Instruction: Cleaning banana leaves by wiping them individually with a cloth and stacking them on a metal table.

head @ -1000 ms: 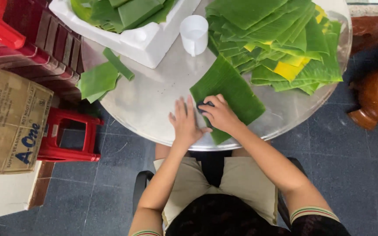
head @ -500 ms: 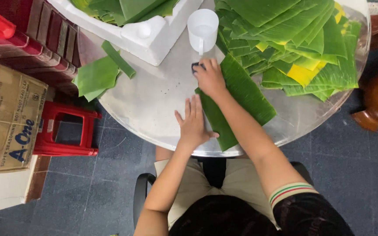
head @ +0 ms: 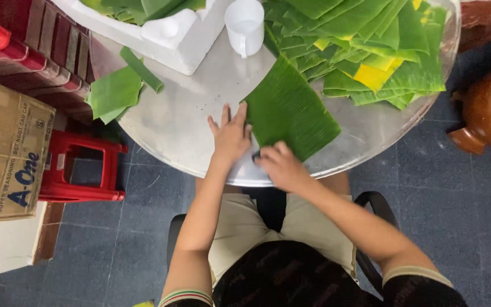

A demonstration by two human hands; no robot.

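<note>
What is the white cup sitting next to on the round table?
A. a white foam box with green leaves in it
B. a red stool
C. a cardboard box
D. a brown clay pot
A: the white cup stands on the round table right beside the white foam box holding green leaves; the stool, pot and cardboard box are down off the table.

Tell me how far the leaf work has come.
Done, it seems: nothing shows clearly as finished. In hand: one leaf lies flat on the round table; the left hand presses beside its edge and the right hand rests on its near end, holding something dark that I cannot identify. Left: a large pile of leaves behind it, and more in the white box.
</note>
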